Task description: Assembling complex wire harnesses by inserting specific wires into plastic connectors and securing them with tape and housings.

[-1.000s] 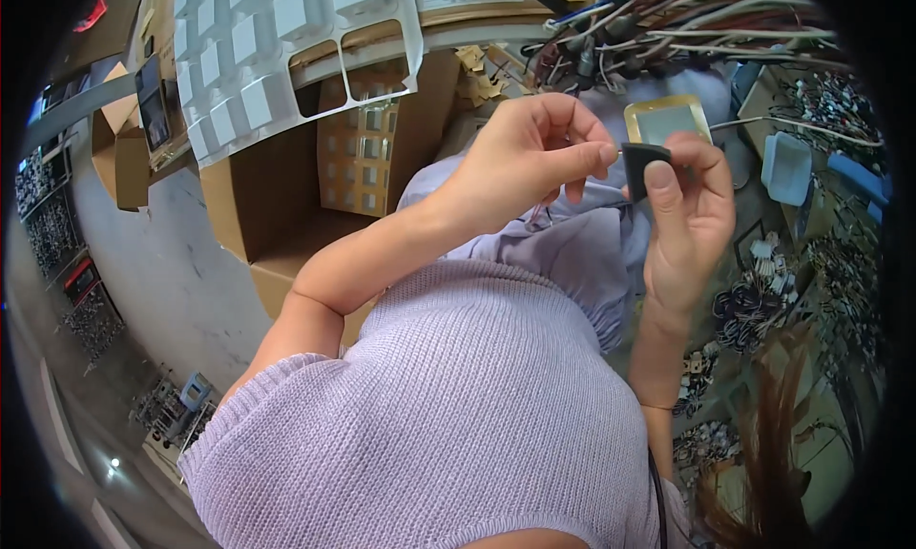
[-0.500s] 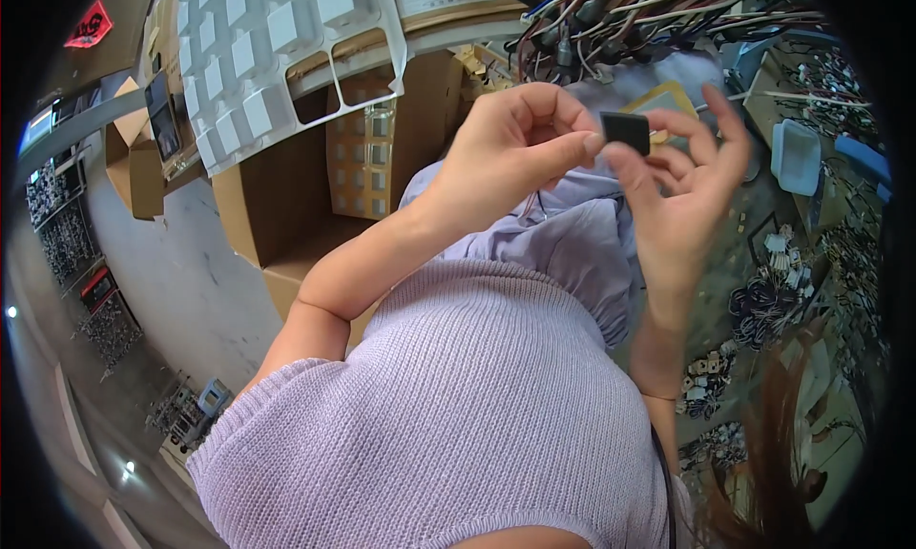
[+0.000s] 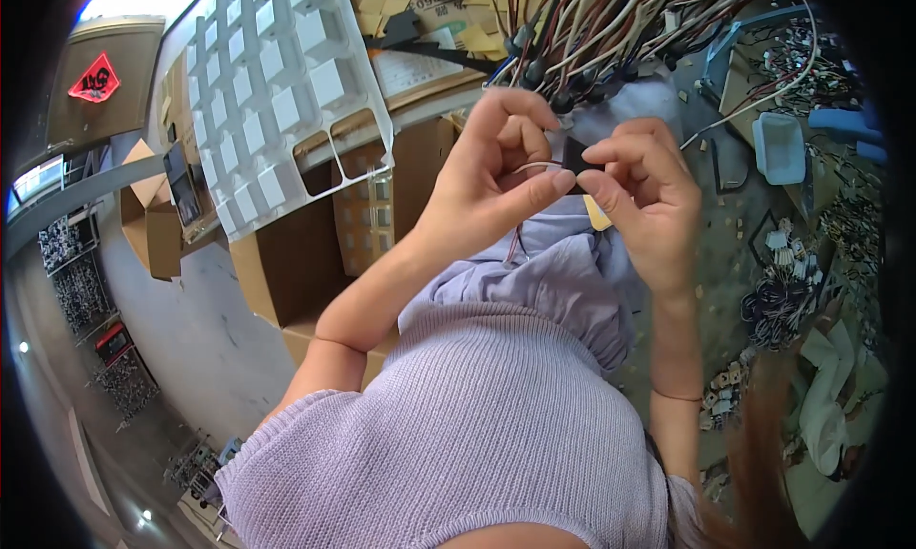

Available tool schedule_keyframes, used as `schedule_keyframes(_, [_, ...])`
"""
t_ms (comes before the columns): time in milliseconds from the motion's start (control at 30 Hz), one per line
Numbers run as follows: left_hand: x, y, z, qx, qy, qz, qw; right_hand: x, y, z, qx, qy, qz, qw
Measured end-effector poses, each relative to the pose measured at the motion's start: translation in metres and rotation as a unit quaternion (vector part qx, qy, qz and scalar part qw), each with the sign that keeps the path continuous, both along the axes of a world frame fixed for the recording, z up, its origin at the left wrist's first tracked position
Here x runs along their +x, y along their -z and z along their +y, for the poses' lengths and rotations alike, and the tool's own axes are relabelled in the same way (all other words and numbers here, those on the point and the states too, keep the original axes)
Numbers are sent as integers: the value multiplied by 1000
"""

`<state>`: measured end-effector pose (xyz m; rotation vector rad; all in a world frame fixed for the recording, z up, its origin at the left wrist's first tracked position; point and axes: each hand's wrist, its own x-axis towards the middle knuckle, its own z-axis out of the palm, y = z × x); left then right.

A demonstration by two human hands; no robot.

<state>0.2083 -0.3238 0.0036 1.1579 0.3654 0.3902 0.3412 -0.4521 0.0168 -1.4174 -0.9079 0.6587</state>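
Small black part [image 3: 575, 155], pinched between both hands, high in the head view, just above the lilac-clad lap and below the wire bundle [image 3: 611, 24].

Left hand [image 3: 496, 172]: fingers curled narrow, thumb tip pressed on the part's left edge, index arched over the top. Thin pale wire [image 3: 536, 165] looped under that index, running toward the part. Right hand [image 3: 641, 191]: fingers closed narrow too, thumb and index gripping the part's right side, other fingers folded behind. Thumbs nearly touching across the part. Small tan piece [image 3: 598, 215] peeking out just under the right thumb; whether held or lying behind, cannot tell.

Behind the hands: wire bundle of red, brown and white strands with dark connectors, hanging down close to the knuckles. Left of it, white tray [image 3: 286, 101] with square pockets, tilted, resting on open cardboard boxes [image 3: 286, 263]. Right side: cluttered table [image 3: 735, 225], with a pale blue bin [image 3: 780, 148], loose wires and small white bits scattered well apart from the hands. Far upper left: red diamond sign [image 3: 95, 79] on a grey panel.

Lower view: lilac knit top [image 3: 458, 435] filling the middle, both bare forearms rising from it toward the part.
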Motion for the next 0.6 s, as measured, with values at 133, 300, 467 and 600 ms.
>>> schedule_keyframes(133, [-2, -2, -2, 59, 5, 22, 998, -5, -5, -6, -25, 23, 27, 999])
schedule_keyframes(300, [6, -3, -4, 253, -61, 69, 963, 0, 5, -5, -37, 36, -18, 999])
schedule_keyframes(467, [17, -12, -4, 315, -64, 112, 940, 7, 0, -4, -43, 71, -122, 989])
schedule_keyframes(600, [17, -17, -14, 421, -99, 120, 894, 1, 1, -10, -6, 75, -172, 982])
